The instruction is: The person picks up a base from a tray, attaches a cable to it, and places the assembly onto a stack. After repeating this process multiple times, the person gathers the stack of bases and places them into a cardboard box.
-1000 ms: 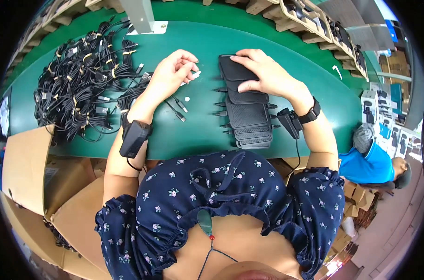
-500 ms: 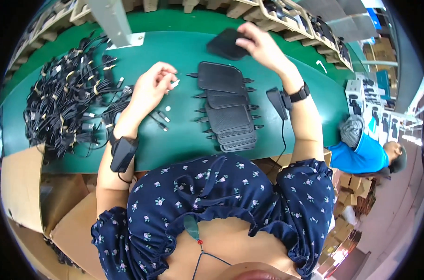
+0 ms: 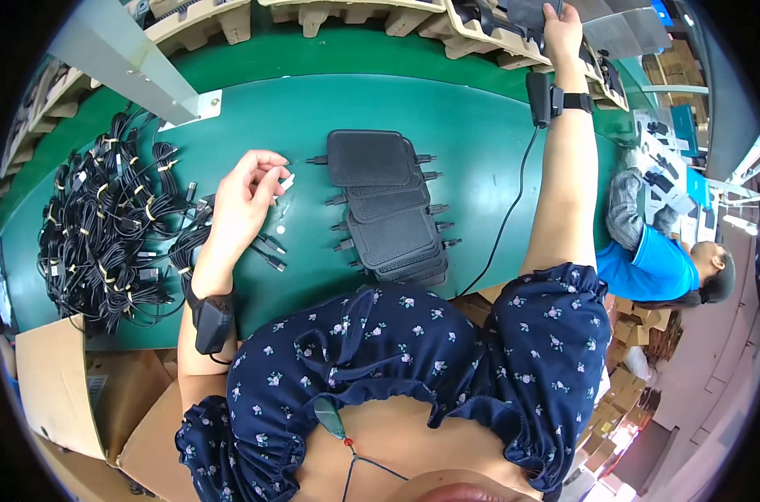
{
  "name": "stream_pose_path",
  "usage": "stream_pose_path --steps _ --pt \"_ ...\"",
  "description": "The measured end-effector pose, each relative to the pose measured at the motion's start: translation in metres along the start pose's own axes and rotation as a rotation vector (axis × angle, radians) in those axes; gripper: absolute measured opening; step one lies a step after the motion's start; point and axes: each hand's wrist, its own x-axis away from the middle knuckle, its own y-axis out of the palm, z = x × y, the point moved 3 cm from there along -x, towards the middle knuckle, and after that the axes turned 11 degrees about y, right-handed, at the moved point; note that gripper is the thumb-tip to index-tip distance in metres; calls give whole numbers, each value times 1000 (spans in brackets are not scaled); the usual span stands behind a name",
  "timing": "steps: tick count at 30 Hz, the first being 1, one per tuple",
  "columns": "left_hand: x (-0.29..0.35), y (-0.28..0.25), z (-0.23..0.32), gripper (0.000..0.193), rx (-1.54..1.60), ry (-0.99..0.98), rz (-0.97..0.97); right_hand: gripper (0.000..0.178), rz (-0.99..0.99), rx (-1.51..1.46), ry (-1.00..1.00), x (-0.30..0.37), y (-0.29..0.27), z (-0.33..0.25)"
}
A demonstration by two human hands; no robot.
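Beige moulded pulp trays [image 3: 346, 15] at twelve o'clock hold black flat pads — right hand [image 3: 562, 35] grips one [image 3: 526, 12]; left hand [image 3: 248, 197] pinches a small white cap [image 3: 286, 181].

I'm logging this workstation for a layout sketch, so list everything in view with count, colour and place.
flat black units: overlapping stack, count unclear, black, mid-bench
bundled cables: a pile, black, bench left
loose connectors: a few, dark, below left hand
green bench: one, green, centre
moulded trays: several, beige, far edge
cardboard boxes: a few, brown, lower left
co-worker: one, blue shirt, right
left hand: pinches a small white piece
right hand: holds a dark unit at the trays
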Motion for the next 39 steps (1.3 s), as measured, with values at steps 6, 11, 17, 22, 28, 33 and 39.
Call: stream_pose_path --steps 6,11,17,22,28,33,39 --pt "1 0 -1 12 -11 20 9 47 -20 464 45 -15 -19 55" --pt "1 6 3 13 -178 145 21 53 -39 1097 6 15 -8 28" --pt "3 16 27 13 -350 589 157 35 320 853 -232 80 11 -52" --pt "7 -23 39 18 -197 662 407 18 -421 205 -458 195 70 -203" --pt "4 -56 41 18 108 647 691 17 -1085 50 -830 314 114 -291" --pt "0 -52 46 17 196 692 666 35 -1284 96 -885 364 141 -300" --pt "3 -54 51 18 126 658 624 29 -1247 143 -883 352 137 -310"
